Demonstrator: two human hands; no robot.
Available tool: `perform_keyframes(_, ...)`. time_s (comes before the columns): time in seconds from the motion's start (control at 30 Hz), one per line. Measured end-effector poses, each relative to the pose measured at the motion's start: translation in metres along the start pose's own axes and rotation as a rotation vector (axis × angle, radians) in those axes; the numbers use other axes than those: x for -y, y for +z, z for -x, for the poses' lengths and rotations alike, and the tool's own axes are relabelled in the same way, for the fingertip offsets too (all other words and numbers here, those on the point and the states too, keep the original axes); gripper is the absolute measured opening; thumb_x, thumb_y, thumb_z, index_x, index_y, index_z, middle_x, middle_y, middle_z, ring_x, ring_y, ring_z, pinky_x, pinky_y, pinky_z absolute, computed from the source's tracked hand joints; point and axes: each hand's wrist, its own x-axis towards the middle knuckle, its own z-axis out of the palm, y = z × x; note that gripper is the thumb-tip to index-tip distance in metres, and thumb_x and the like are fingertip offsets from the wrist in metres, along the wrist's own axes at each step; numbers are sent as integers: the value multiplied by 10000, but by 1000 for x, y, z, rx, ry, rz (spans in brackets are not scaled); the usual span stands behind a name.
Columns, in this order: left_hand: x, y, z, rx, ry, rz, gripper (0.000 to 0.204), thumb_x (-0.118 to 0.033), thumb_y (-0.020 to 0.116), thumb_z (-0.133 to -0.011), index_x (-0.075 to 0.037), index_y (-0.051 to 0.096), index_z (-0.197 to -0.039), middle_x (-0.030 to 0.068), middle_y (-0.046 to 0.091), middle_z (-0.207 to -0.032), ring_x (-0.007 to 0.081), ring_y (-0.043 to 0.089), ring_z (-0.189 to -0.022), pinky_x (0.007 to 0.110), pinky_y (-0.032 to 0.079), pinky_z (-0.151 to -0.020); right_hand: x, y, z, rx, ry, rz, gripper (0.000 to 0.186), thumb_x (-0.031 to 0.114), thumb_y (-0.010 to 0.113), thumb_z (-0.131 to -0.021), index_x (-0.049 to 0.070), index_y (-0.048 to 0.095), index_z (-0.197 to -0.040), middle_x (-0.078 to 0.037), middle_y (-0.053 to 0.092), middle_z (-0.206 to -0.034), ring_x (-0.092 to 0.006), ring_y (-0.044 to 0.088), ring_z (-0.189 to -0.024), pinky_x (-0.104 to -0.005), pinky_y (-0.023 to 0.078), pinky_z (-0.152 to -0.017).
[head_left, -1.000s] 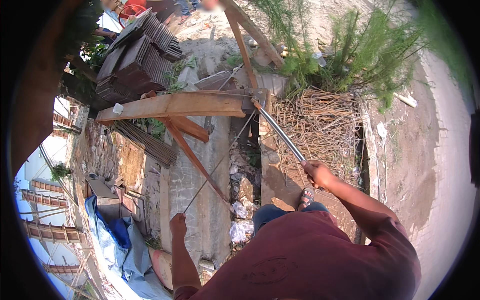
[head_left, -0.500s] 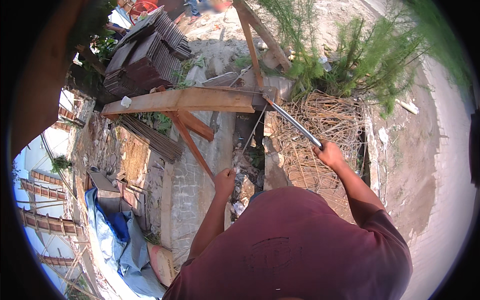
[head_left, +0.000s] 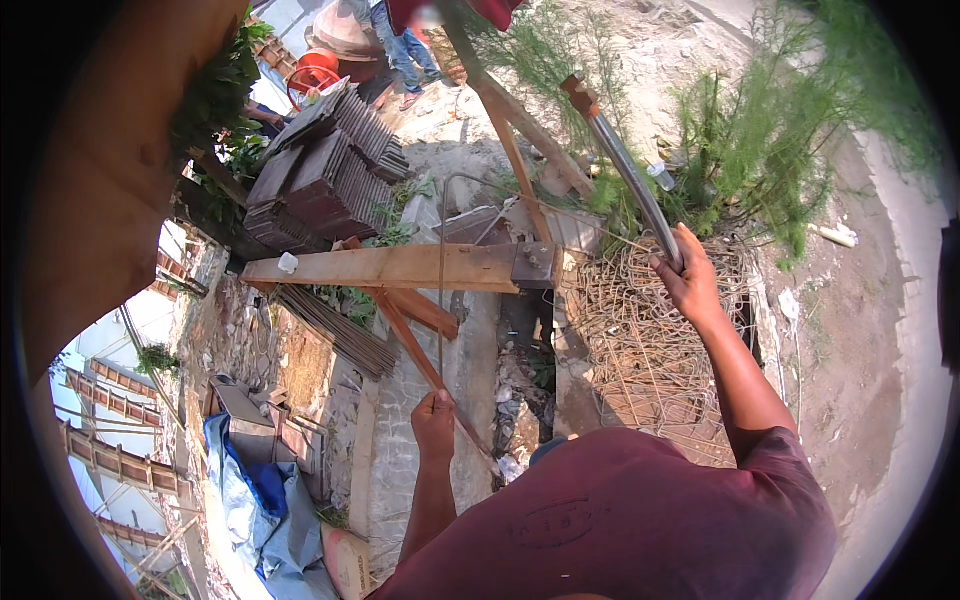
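Note:
My left hand (head_left: 433, 425) grips a thin steel rod (head_left: 442, 325), which rises upright in the picture, bends sharply near the top and runs off to the right. My right hand (head_left: 690, 280) is wrapped round the lower end of a long metal pipe tool (head_left: 625, 160) with a brownish head, held up in the air over the greenery. Below the rod's bend lies a wooden beam (head_left: 380, 267) on angled timber legs (head_left: 410, 340), with a dark plate (head_left: 532, 265) at its right end.
Tangled bent rods (head_left: 650, 350) lie at right beside bushes (head_left: 740, 170). Stacked dark tiles (head_left: 320, 180) stand back left, straight rods (head_left: 335, 330) and a blue tarpaulin (head_left: 245, 505) nearer left. Another person's legs (head_left: 400, 50) show at the top by an orange-red wheel (head_left: 312, 75).
My right hand has lifted the pipe tool off the plate and upward. The rod has come up off the beam's end, showing its bend, and my left hand has shifted rightward since a second ago.

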Motion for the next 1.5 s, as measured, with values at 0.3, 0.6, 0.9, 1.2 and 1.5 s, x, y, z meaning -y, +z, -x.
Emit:
perform_keyframes(0.3, 34, -15, 43, 38, -144, 236, 413, -384, 545, -934, -47, 522, -697, -33, 380, -507, 53, 333, -405, 220, 242, -383, -11, 21, -27, 210, 113, -484, 311, 311, 683, -844, 33, 546, -817, 43, 415, -603, -76, 365, -567, -268, 346, -528)
perform_keyframes(0.6, 76, -19, 43, 122, -246, 93, 408, -423, 539, -927, -60, 543, -740, -13, 424, -524, 69, 379, -418, 215, 279, -383, -59, 41, -40, 364, 116, -281, 282, 270, 698, -831, 22, 563, -825, 18, 423, -605, -95, 387, -589, -281, 338, -540)
perform_keyframes(0.9, 90, 17, -6, 112, -378, 67, 337, -308, 494, -965, -25, 587, -809, -18, 424, -526, 73, 370, -434, 232, 311, -423, -91, 83, -34, 344, 269, -226, 269, 259, 697, -825, 28, 561, -806, -6, 450, -576, -115, 410, -533, -307, 351, -500)
perform_keyframes(1.2, 101, -6, -56, 332, -700, -59, 352, -310, 514, -952, -19, 584, -767, -15, 433, -538, 63, 356, -474, 251, 298, -450, -89, 104, -43, 510, 315, 230, 344, 334, 703, -794, 9, 621, -872, -104, 536, -607, -202, 507, -565, -354, 417, -558)
perform_keyframes(1.5, 88, -68, -149, 606, -752, -147, 309, -321, 543, -942, -24, 604, -881, 29, 543, -641, 87, 478, -511, 242, 380, -460, -45, 109, -5, 459, 509, 312, 379, 350, 710, -798, -5, 622, -894, -82, 511, -588, -166, 481, -566, -340, 412, -544)
